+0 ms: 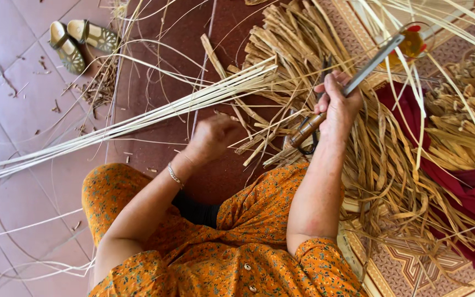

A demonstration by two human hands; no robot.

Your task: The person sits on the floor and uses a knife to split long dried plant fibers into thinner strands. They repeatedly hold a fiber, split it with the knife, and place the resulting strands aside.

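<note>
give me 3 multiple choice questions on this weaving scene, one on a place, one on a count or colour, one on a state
1. Where does the pair of sandals lie?
A. on the tiled floor at upper left
B. on the red cloth
C. in the person's lap

2. What colour is the cloth lying under the strips at right?
A. blue
B. dark red
C. white

3. What is the right hand doing?
A. resting open on the floor
B. gripping the wooden handle of a long-bladed knife
C. holding a sandal

Answers:
1 A, the two sandals sit side by side on the floor tiles, away from the mat.
2 B, the fabric shows deep red between the dried strips.
3 B, the fingers wrap the handle while the left hand holds the bundle of pale strips.
</note>
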